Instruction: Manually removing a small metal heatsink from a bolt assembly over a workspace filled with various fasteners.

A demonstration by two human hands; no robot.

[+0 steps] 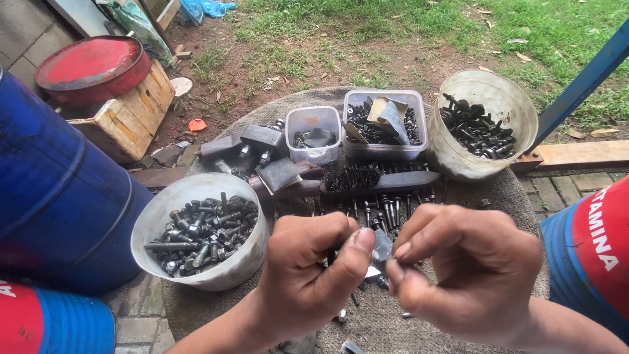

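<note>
Both hands are raised over a round work surface covered in grey cloth. The left hand is curled nearly closed, thumb pressed forward against a small grey piece of folded abrasive paper or cloth. The right hand is also curled, thumb and forefinger pinched on the same piece from the other side. Whether a bolt sits inside the fold cannot be made out. The piece is dull grey, creased, with a paler edge at the bottom, and it hangs between the fingertips just above a row of dark bolts lying on the cloth.

Left of the hands: a white plastic bowl of greasy bolts. Behind the row: a black wire brush. Far right: a cloudy white tub of dark bolts.
</note>
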